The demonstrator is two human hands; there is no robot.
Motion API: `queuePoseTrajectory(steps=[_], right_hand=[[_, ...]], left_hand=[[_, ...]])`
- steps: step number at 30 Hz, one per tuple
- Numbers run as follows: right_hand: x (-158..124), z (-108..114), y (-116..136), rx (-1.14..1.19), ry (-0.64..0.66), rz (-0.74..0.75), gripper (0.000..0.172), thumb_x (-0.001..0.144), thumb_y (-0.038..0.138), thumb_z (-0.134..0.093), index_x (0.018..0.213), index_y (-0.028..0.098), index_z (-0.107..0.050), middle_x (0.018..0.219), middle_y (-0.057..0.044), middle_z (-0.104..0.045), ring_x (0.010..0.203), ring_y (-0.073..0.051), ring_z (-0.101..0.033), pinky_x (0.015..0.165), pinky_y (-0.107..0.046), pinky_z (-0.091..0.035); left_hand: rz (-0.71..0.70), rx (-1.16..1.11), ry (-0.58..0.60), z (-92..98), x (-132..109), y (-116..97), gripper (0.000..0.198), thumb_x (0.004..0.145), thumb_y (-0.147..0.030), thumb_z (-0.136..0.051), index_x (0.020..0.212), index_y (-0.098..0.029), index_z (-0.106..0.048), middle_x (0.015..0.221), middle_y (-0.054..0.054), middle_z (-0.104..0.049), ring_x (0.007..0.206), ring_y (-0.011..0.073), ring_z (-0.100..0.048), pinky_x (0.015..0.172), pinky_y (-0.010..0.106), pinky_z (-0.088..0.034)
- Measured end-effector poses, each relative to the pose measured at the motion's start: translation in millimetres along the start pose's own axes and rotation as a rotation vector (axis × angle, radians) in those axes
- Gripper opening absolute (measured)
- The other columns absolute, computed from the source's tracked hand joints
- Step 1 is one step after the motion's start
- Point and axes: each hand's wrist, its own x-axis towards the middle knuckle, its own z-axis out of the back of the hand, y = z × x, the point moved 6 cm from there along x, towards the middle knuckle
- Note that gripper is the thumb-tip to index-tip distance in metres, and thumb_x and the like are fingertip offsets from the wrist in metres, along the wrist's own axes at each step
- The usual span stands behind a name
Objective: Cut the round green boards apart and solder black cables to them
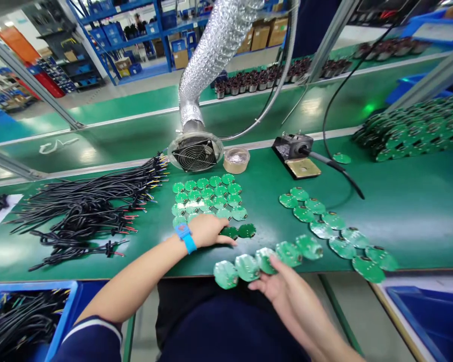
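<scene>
Left hand (pixel 207 230), the one with the blue wrist strap (pixel 184 237), lies flat on the green bench (pixel 400 216). Its fingers are stretched out and close together, with the tips on a dark round board (pixel 231 233); a second dark board (pixel 247 231) sits just right of it. Right behind the hand is the laid-out grid of boards (pixel 207 198).

Right hand (pixel 277 284) is at the near edge, and it looks to me like the thumb is on top and the fingers underneath, lightly clamped on the overlapping row of boards (pixel 245 266). That row fans out half over the bench edge, then carries on to the right into a long curved chain of boards (pixel 335 236).

My two cents on doing this bit well: hold the boards by their rims, not the faces. Keep the fan shallow so the ones hanging over the edge don't slide off. Move one board at a time with the flat hand, so the neat grid doesn't get bumped.

Other stuff: black cable bundle (pixel 86 211) on the left, extractor fan (pixel 195 153) on its foil duct (pixel 215 55) at the far side, a small tin (pixel 236 160) next to it, soldering iron stand (pixel 296 153) further right, and a big heap of boards (pixel 411 128) far right. There are blue bins near left (pixel 64 311) and near right (pixel 430 311).
</scene>
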Motion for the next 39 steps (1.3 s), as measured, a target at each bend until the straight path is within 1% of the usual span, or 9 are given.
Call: queuePoseTrajectory(steps=[5, 8, 10, 14, 18, 21, 25, 28, 39], right_hand=[[-13, -26, -39, 0.009, 0.296, -0.318, 0.03, 0.065, 0.038, -0.075, 0.084, 0.018, -0.064, 0.102, -0.009, -0.068, 0.105, -0.021, -0.059, 0.097, -0.038, -0.044], [-13, -20, -30, -0.383, 0.479, -0.314, 0.042, 0.073, 0.05, -0.064, 0.103, 0.019, -0.064, 0.102, -0.011, -0.067, 0.094, -0.023, -0.064, 0.088, -0.042, -0.049], [-3, -7, -10, -0.781, 0.522, -0.033, 0.041, 0.08, 0.05, -0.056, 0.106, 0.021, -0.064, 0.095, -0.011, -0.069, 0.083, -0.023, -0.066, 0.08, -0.044, -0.051], [10, 7, 32, -1.43, 0.422, 0.942, 0.024, 0.082, 0.03, -0.057, 0.104, 0.027, -0.066, 0.103, -0.007, -0.068, 0.099, -0.025, -0.059, 0.089, -0.047, -0.045], [23, -4, 51, -1.641, 0.404, 1.375, 0.016, 0.086, 0.025, -0.053, 0.095, 0.025, -0.066, 0.096, -0.003, -0.069, 0.092, -0.022, -0.06, 0.088, -0.045, -0.044], [47, -40, 77, -1.719, 0.384, 1.417, 0.015, 0.086, 0.031, -0.053, 0.09, 0.024, -0.065, 0.09, -0.001, -0.07, 0.088, -0.018, -0.06, 0.093, -0.041, -0.041], [108, -100, 124, -1.901, 0.087, 1.404, 0.023, 0.086, 0.022, -0.051, 0.103, 0.014, -0.062, 0.11, -0.012, -0.063, 0.099, -0.024, -0.055, 0.084, -0.038, -0.042], [148, -131, 143, -1.995, 0.016, 1.412, 0.024, 0.082, 0.02, -0.053, 0.1, 0.008, -0.063, 0.105, -0.018, -0.062, 0.097, -0.029, -0.053, 0.081, -0.039, -0.039], [153, -118, 189, -2.162, -0.163, 1.38, 0.021, 0.08, 0.027, -0.057, 0.071, 0.009, -0.065, 0.077, -0.019, -0.065, 0.081, -0.029, -0.055, 0.07, -0.038, -0.036]], left_hand=[[-0.015, -0.162, -0.364, 17.0, -25, 2, 0.039, 0.087, -0.048, -0.044, 0.107, -0.017, -0.059, 0.101, 0.008, -0.064, 0.094, 0.0189, -0.06, 0.085, 0.032, -0.047], [0.032, -0.104, -0.465, 2.9, -66, 9, 0.047, 0.084, -0.053, -0.045, 0.114, -0.018, -0.056, 0.119, 0.011, -0.056, 0.117, 0.025, -0.048, 0.1, 0.042, -0.039], [0.066, 0.009, -0.44, -18.1, -88, 13, 0.065, 0.076, -0.062, -0.051, 0.127, -0.021, -0.048, 0.138, 0.015, -0.04, 0.132, 0.035, -0.029, 0.105, 0.055, -0.03], [0.221, 0.139, -0.457, -48.6, -105, 26, 0.073, 0.08, -0.059, -0.048, 0.14, -0.023, -0.028, 0.149, 0.019, -0.015, 0.136, 0.0408, -0.01, 0.103, 0.063, -0.025], [0.255, 0.119, -0.514, -47.7, -94, 31, 0.072, 0.079, -0.056, -0.051, 0.14, -0.025, -0.028, 0.15, 0.017, -0.007, 0.137, 0.04, -0.005, 0.105, 0.061, -0.023], [0.242, 0.088, -0.514, -43.4, -90, 33, 0.076, 0.074, -0.058, -0.057, 0.138, -0.025, -0.031, 0.15, 0.017, -0.006, 0.137, 0.0408, -0.006, 0.105, 0.061, -0.021], [0.22, 0.049, -0.505, -41.3, -95, 34, 0.077, 0.073, -0.057, -0.059, 0.138, -0.026, -0.031, 0.15, 0.016, -0.007, 0.137, 0.0394, -0.007, 0.106, 0.061, -0.022], [0.226, 0.016, -0.547, -29.4, -100, 38, 0.071, 0.077, -0.051, -0.059, 0.137, -0.027, -0.031, 0.15, 0.015, -0.01, 0.138, 0.0371, -0.008, 0.106, 0.06, -0.023], [0.295, 0.025, -0.806, 59.0, -96, 84, 0.061, 0.08, -0.048, -0.056, 0.133, -0.023, -0.036, 0.147, 0.013, -0.023, 0.138, 0.0302, -0.016, 0.109, 0.052, -0.025]])
